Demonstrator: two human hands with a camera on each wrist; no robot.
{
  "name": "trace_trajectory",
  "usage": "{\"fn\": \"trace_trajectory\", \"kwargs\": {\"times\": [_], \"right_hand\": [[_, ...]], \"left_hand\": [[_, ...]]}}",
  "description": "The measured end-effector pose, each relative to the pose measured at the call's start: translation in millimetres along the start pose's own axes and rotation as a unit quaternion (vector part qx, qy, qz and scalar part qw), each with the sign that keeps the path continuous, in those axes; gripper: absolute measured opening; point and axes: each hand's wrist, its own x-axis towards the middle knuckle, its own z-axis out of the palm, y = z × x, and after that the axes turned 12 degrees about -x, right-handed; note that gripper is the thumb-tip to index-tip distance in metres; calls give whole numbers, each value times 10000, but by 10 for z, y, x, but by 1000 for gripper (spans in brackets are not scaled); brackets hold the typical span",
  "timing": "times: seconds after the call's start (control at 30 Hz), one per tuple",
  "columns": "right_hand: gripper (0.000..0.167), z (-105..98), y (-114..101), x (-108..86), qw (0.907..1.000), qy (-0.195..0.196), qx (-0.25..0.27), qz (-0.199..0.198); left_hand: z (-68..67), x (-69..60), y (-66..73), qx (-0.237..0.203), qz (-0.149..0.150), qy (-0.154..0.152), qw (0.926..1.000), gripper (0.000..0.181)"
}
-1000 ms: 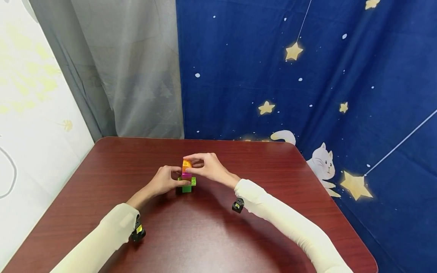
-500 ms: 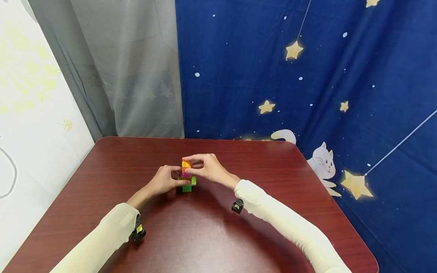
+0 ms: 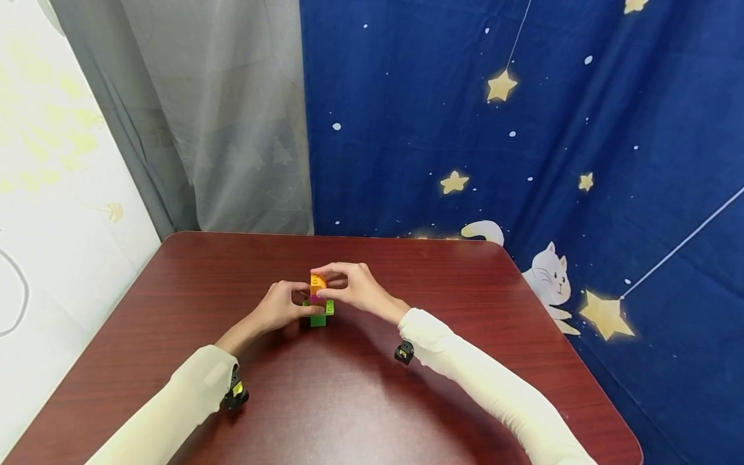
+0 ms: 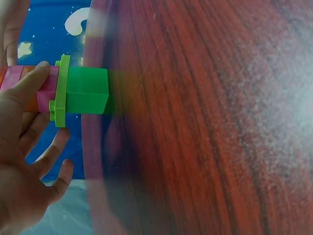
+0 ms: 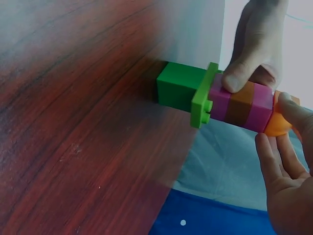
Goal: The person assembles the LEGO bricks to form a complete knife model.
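Note:
A tower of toy building bricks stands upright on the table. At its foot is a green block [image 3: 318, 321], topped by a wide lime plate [image 5: 198, 105] with studs. Above the plate come a pink brick [image 5: 219, 104], an orange-brown brick [image 5: 238, 105] and another pink brick [image 5: 259, 111]. A curved orange brick [image 3: 317, 284] tops the stack. My left hand [image 3: 281, 307] grips the tower's middle, its thumb across the pink and orange-brown bricks. With thumb and fingertips, my right hand [image 3: 356, 286] holds the orange brick. Fingers partly cover the middle bricks in the head view.
The dark red-brown table [image 3: 407, 387] has rounded far corners. Behind it hang a grey curtain [image 3: 250, 129] and a blue star-patterned curtain [image 3: 407, 116]. A white patterned surface [image 3: 58, 194] borders the left side. Each wrist carries a small black camera [image 3: 234, 392].
Both hands keep their places on the tower. The right hand and the orange brick shift only very slightly.

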Motion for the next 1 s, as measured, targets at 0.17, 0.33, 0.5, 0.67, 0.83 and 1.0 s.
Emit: {"fn": "trace_trajectory", "kwargs": {"times": [0.17,0.33,0.5,0.67,0.83,1.0], "right_hand": [[44,19,14,-2,9999,-40,-73,-93],[43,70,50,-10,9997,6,-190,-143],[43,145,96,-61,9994,134,-208,-227],[45,207,121,-72,9991,270,16,-321],[46,264,147,-92,9989,267,194,-339],[50,287,163,-134,9993,208,87,-297]], "left_hand": [[5,-11,-6,-26,32,7,10000,33],[6,-39,-31,26,41,44,10000,32],[15,-68,-47,137,-9,-10,9999,34],[10,-71,-39,2,-18,29,10000,35],[5,-56,-21,-117,-67,-17,9999,39],[10,-38,7,-34,-74,-41,10000,40]]}}
